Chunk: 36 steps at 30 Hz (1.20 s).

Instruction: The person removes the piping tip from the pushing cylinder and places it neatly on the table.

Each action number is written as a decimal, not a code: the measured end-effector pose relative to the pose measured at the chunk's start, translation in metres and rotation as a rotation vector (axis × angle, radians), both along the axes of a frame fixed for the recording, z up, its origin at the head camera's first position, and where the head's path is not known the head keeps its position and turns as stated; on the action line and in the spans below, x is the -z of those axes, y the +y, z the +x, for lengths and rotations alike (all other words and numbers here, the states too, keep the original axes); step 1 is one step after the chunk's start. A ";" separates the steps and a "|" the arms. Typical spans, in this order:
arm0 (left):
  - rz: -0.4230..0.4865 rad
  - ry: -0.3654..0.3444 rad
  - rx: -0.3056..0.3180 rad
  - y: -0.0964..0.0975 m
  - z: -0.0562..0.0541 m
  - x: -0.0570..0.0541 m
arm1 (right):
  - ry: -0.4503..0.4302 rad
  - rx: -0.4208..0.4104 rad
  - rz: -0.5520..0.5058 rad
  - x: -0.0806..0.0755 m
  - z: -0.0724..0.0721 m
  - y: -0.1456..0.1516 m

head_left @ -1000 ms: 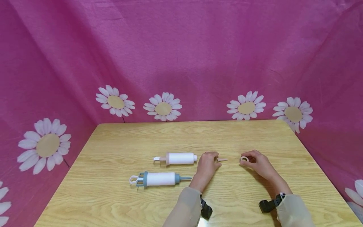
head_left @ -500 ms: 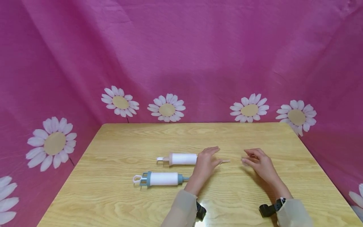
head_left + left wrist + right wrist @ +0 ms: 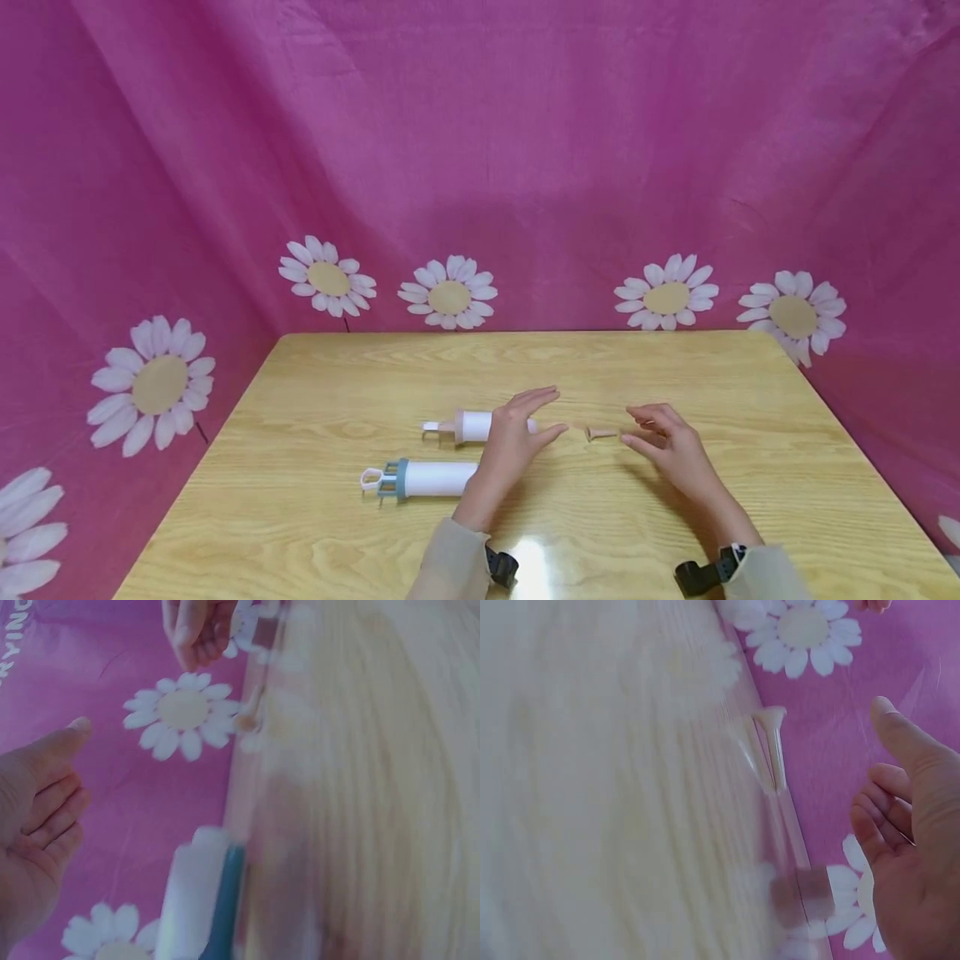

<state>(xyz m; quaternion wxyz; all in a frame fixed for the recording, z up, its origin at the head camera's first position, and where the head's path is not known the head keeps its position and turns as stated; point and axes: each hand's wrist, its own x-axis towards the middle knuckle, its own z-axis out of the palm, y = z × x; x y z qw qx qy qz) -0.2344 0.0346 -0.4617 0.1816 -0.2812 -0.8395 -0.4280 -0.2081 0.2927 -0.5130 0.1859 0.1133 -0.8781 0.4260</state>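
Observation:
My left hand (image 3: 513, 437) is held over the table with its fingers spread and nothing between them. It overlaps the front of a pink-and-white syringe (image 3: 476, 427), whose white tip shows between thumb and fingers. Nearer to me lies a teal-and-white syringe (image 3: 441, 479), its nozzle end hidden by the left wrist. Between the hands rests a small beige nozzle (image 3: 600, 433), flared end to the left, thin tip near the right thumb. It looks doubled and blurred in the right wrist view. My right hand (image 3: 671, 442), bent but loose, holds nothing visible.
The wooden table (image 3: 315, 375) has its far edge against a magenta cloth (image 3: 525, 167) printed with white daisies. More cloth hangs along both sides. Each wrist wears a black camera, the left camera (image 3: 502, 567) close above the tabletop.
The left hand has let go of the nozzle and moved left, its fingers spreading. The pale ring held earlier in the right fingers is no longer seen. The head view has shifted slightly.

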 end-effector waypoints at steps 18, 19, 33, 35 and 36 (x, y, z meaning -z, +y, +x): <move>-0.034 0.054 0.007 -0.098 0.017 -0.016 | 0.042 -0.162 -0.021 -0.002 0.002 -0.057; -0.034 0.044 0.005 -0.105 0.019 -0.016 | 0.041 -0.165 -0.019 -0.002 0.002 -0.060; -0.108 -0.196 -0.115 -0.185 0.029 -0.006 | 0.094 -0.272 0.031 -0.003 0.001 -0.103; -0.128 -0.210 -0.104 -0.192 0.028 -0.002 | 0.103 -0.287 0.029 -0.003 0.000 -0.110; -0.133 -0.222 -0.098 -0.195 0.028 0.000 | 0.103 -0.300 0.025 -0.002 0.000 -0.113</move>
